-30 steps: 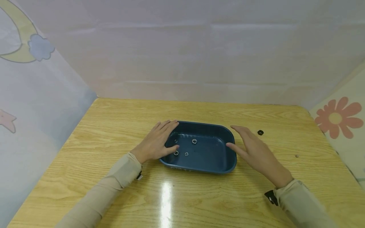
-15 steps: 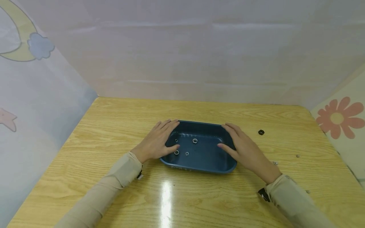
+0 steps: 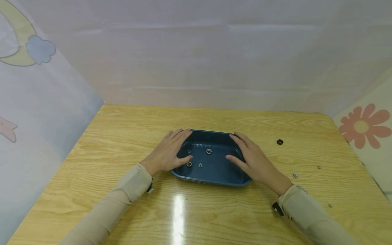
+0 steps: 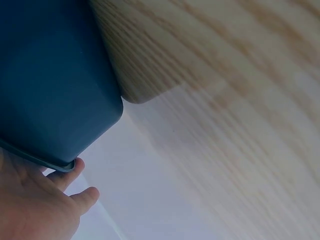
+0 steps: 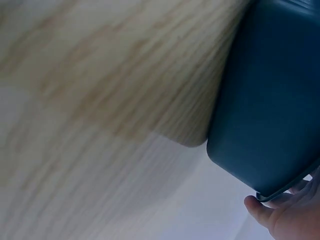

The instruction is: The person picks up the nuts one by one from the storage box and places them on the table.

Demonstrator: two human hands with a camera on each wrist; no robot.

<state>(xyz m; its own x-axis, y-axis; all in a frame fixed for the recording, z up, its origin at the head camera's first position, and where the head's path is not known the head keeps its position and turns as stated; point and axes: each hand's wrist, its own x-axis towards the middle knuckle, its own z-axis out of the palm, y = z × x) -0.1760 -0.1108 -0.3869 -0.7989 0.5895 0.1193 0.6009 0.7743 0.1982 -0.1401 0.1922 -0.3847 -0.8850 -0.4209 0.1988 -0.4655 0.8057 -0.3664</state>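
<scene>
Resting with the left hand (image 3: 166,153) on the left end of the dark blue tray (image 3: 218,168) and with the right hand (image 3: 255,160) on its right end, with fingers nearly straight and wide from the thumbs, both thumbs over the inside. Standing near the middle of the wooden table (image 3: 128,136), with four nuts (image 3: 209,151) inside. Visible to the right of the tray: a black nut (image 3: 280,142) and three small metal pieces (image 3: 295,175).

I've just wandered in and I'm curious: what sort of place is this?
Probably a small indoor work booth: a wood-grain table, creased pale sheeting behind it, and a dark blue tray with metal nuts inside.
</scene>
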